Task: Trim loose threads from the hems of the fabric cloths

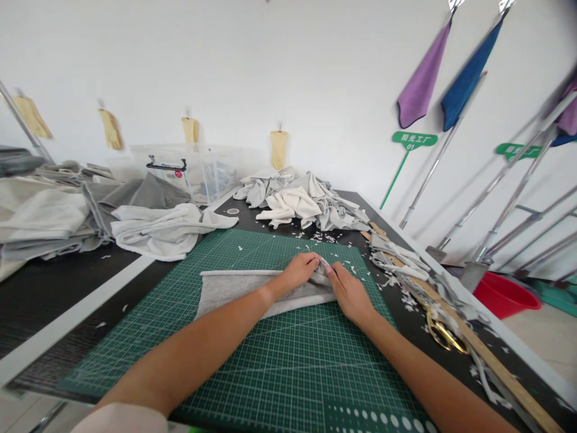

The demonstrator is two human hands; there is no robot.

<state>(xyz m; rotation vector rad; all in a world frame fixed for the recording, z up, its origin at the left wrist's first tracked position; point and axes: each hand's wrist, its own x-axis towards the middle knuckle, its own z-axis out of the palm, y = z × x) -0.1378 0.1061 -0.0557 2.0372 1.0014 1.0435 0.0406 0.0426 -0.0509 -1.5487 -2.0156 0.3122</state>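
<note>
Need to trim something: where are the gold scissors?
Head view: the gold scissors lie right of the green cutting mat, beside the wooden ruler.

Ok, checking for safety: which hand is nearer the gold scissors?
Right. The right hand is to the left of the gold scissors; the left hand is further from them, on the right hand's far side.

Green arrow-shaped sign [415, 141] on green stake [395, 177]: Chinese characters 阳光工厂, number 01 beneath. Second green sign [518, 151], further right behind metal poles [509, 180]: oblique, partly hidden, unreadable. Label [178, 174] on clear plastic storage bin [211, 174]: too small to read. Green cutting mat [288, 367]: grid lines, figures illegible.
</note>
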